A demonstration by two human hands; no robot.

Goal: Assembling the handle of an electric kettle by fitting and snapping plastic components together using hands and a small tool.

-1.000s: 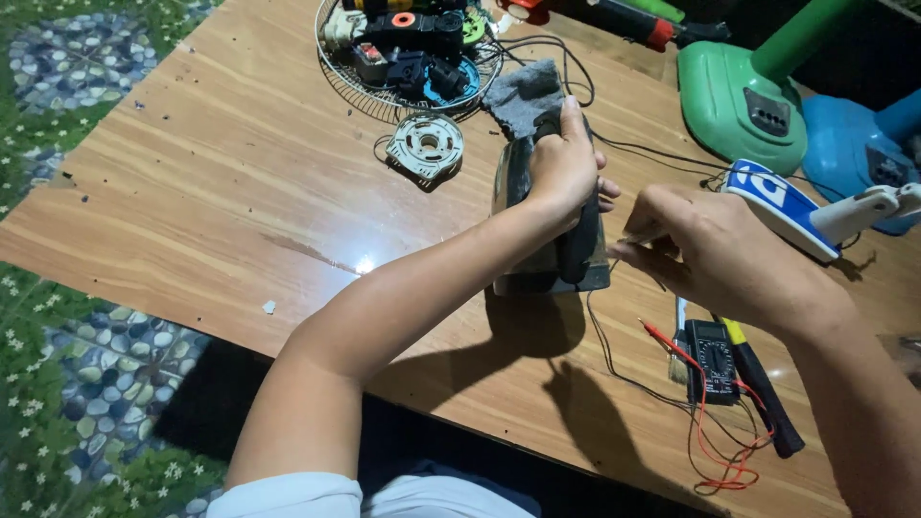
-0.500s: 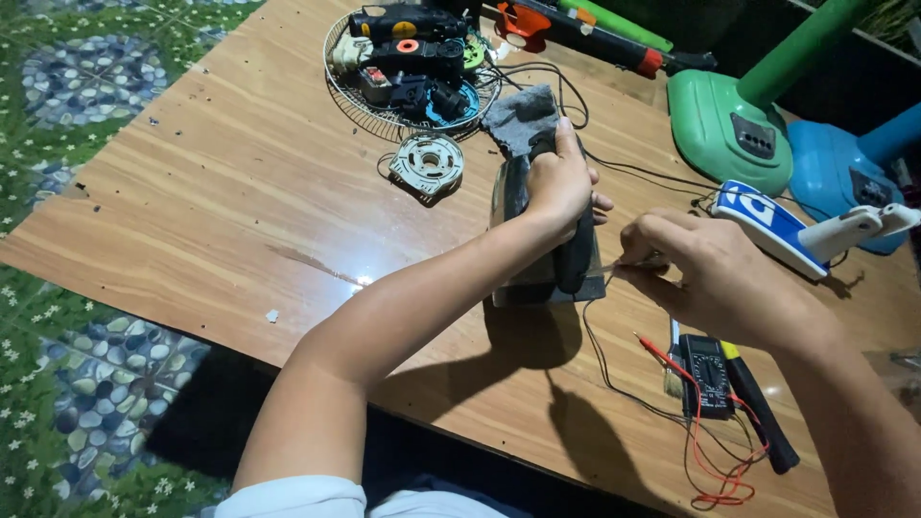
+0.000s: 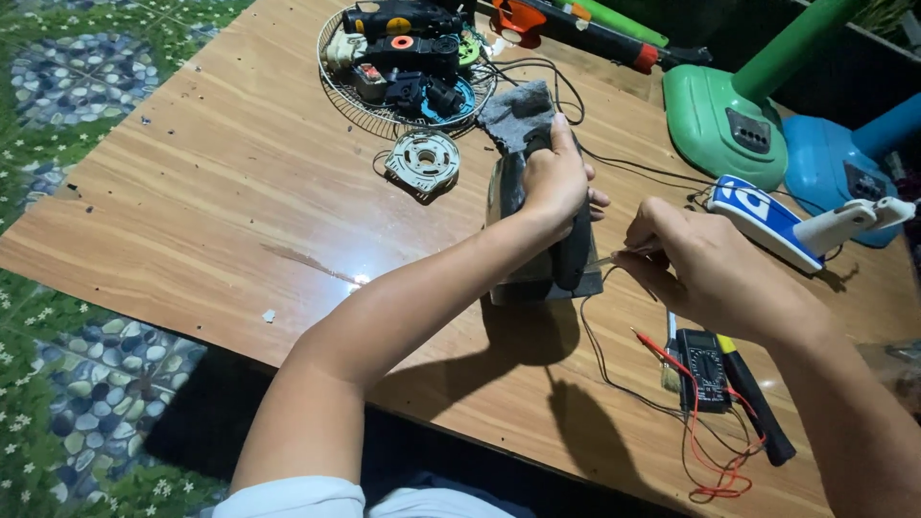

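Left hand (image 3: 554,182) clamped over the top of an upright dark iron (image 3: 547,240), forearm stretched out over the table (image 3: 192,192), right hand (image 3: 705,273) just beside it, fingers pinched on a thin tool (image 3: 614,257) touching the iron's side, multimeter (image 3: 703,369) below the right wrist.

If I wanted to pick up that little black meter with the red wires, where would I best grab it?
Probably by the two long sides of the black meter, coming straight down from above. It lies flat on the table, a slim block. The red leads trail from its near end, and a black-and-yellow tool lies close on its right, so fingers fit tightly there.
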